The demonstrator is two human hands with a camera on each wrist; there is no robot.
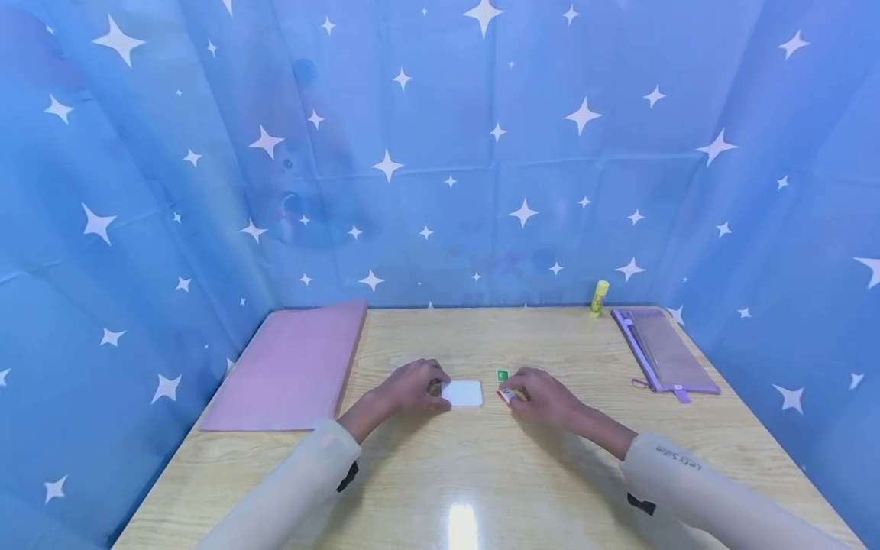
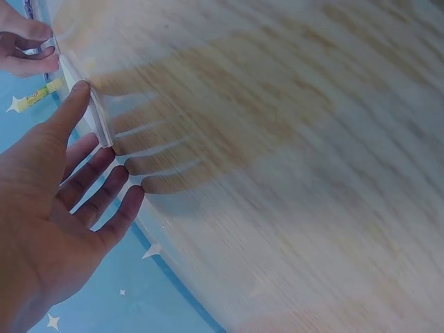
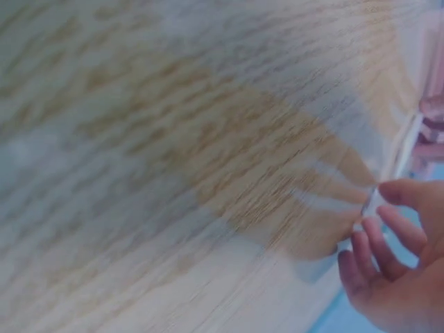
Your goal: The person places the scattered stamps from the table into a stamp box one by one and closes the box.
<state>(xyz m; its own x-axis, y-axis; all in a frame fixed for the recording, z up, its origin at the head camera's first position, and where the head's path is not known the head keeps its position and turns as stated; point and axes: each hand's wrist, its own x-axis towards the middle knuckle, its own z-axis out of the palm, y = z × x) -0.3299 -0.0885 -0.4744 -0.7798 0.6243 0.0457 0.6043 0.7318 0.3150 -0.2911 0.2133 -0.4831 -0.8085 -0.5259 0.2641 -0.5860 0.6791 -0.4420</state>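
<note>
In the head view my left hand [image 1: 412, 386] grips the left end of a small white rectangular piece [image 1: 463, 393] with rounded corners, low over the wooden table. From the left wrist view, the thumb lies along the near side of this white piece [image 2: 103, 125], which shows a layered edge, and the other fingers spread behind it. To its right, my right hand [image 1: 545, 399] pinches a small red-and-white printed piece [image 1: 506, 395] between thumb and fingertips; the fingers partly cover it. Just beyond that lies a little green square [image 1: 503, 375].
A large pink folder [image 1: 289, 370] covers the table's left side. At the back right stands a yellow glue stick [image 1: 599, 299], beside a purple zip pouch [image 1: 670, 351]. Blue star-printed curtain [image 1: 440, 191] closes in the table [image 1: 412, 489] at the back and sides.
</note>
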